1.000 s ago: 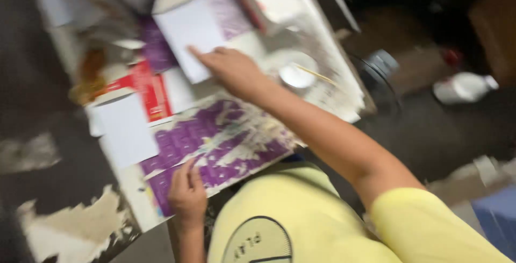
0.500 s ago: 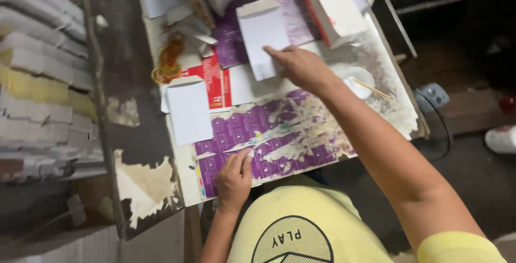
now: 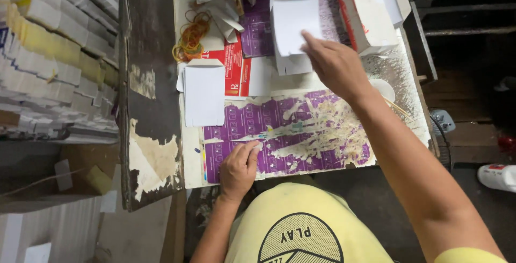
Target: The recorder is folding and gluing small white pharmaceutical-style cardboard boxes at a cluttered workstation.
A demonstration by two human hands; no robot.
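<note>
The right hand (image 3: pixel 336 64) is reaching with loose, spread fingers onto a white folded carton blank (image 3: pixel 293 29) lying at the far middle of the tabletop (image 3: pixel 188 150), its long axis pointing away from the person; the left hand (image 3: pixel 239 166) is resting curled, empty, well apart at the near edge

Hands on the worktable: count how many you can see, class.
2. The left hand rests on the purple sheet near the table's front edge; the right hand reaches the white folded card.
</note>
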